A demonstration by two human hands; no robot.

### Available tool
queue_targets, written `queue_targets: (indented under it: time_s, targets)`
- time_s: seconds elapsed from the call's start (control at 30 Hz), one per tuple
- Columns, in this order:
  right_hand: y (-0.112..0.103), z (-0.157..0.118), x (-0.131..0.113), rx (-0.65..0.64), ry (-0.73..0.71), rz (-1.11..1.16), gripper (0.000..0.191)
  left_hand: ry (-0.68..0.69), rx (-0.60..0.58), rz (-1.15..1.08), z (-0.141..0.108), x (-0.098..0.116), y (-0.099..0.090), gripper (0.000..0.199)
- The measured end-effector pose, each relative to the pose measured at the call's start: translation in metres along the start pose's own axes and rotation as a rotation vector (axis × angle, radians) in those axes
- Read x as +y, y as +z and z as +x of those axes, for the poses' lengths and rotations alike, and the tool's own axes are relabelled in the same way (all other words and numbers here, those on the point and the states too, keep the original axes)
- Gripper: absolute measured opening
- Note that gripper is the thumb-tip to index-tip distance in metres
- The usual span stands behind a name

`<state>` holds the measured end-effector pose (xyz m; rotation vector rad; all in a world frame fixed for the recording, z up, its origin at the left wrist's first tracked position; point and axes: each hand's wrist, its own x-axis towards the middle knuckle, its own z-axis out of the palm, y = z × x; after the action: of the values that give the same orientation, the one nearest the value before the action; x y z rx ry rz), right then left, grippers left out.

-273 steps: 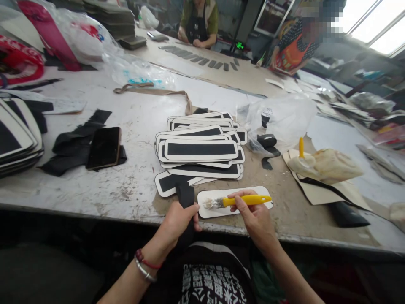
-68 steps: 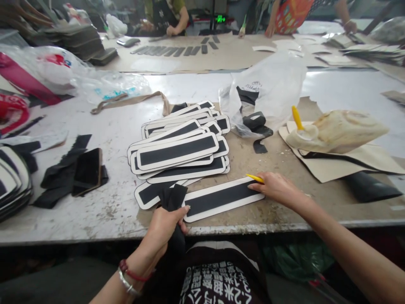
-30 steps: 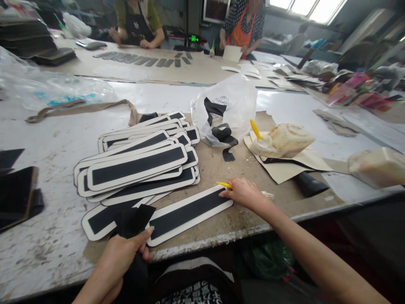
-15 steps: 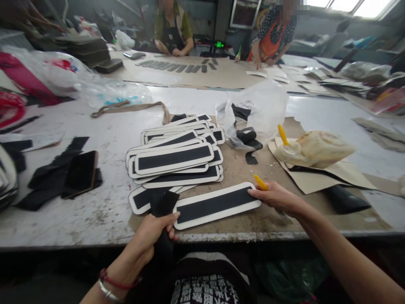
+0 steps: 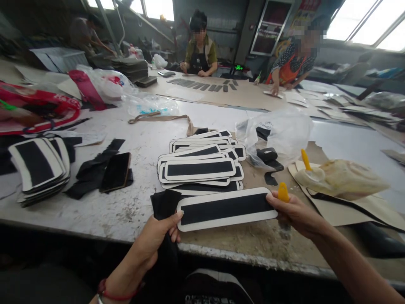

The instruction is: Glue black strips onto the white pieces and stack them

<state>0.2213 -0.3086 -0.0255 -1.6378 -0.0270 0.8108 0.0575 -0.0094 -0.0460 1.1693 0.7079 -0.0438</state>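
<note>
A long white-edged panel with a black strip point(image 5: 226, 207) is held between both hands near the table's front edge. My left hand point(image 5: 161, 232) pinches its left end and also grips a black cloth strip point(image 5: 166, 204) that hangs below. My right hand point(image 5: 294, 211) pinches the right end, with a yellow-handled brush point(image 5: 283, 192) held in the same fingers, its bristles pointing down. Just behind lies a loose pile of similar panels point(image 5: 199, 168). To the right, another yellow handle point(image 5: 305, 159) stands in a pale glue-smeared container point(image 5: 351, 179).
A second panel stack point(image 5: 38, 164) sits at the left, near black strips point(image 5: 91, 169) and a phone point(image 5: 116, 172). A clear plastic bag point(image 5: 281, 131) lies behind the pile. Two people point(image 5: 200, 50) work across the table, and another person is at the far left.
The view has turned left and up, bringing the left panel stack into sight. The held panel has moved off the pile's front edge, lifted slightly towards me.
</note>
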Motion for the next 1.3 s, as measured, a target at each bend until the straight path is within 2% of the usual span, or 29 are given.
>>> queue_targets:
  time_s: [0.1, 0.2, 0.33, 0.53, 0.67, 0.83, 0.97, 1.13, 1.3]
  targets:
    - [0.009, 0.002, -0.002, 0.047, -0.044, -0.166, 0.048, 0.048, 0.077, 0.143, 0.001, -0.001, -0.009, 0.052]
    - [0.016, 0.002, -0.002, 0.034, -0.052, -0.242, 0.048, 0.059, 0.172, 0.228, 0.004, -0.005, -0.015, 0.05]
    - [0.022, 0.0, -0.001, 0.057, -0.066, -0.306, 0.048, 0.058, 0.222, 0.085, 0.006, -0.009, -0.013, 0.042]
    - [0.031, -0.002, 0.002, 0.108, -0.077, -0.4, 0.046, 0.053, 0.3, -0.08, 0.003, -0.007, -0.007, 0.045]
    - [0.036, -0.005, 0.003, 0.122, -0.112, -0.429, 0.042, 0.059, 0.314, -0.075, 0.003, -0.01, -0.011, 0.048]
    - [0.041, -0.011, 0.002, 0.151, -0.156, -0.463, 0.039, 0.061, 0.379, -0.031, 0.005, -0.017, -0.014, 0.043]
    - [0.043, -0.016, 0.002, 0.17, -0.198, -0.496, 0.039, 0.157, 0.386, -0.038, 0.008, -0.023, -0.016, 0.036]
    - [0.046, -0.022, 0.006, 0.203, -0.262, -0.566, 0.041, 0.232, 0.424, 0.018, 0.008, -0.026, -0.015, 0.042]
    - [0.053, -0.032, 0.003, 0.249, -0.311, -0.61, 0.044, 0.199, 0.459, -0.014, 0.004, -0.027, -0.013, 0.034]
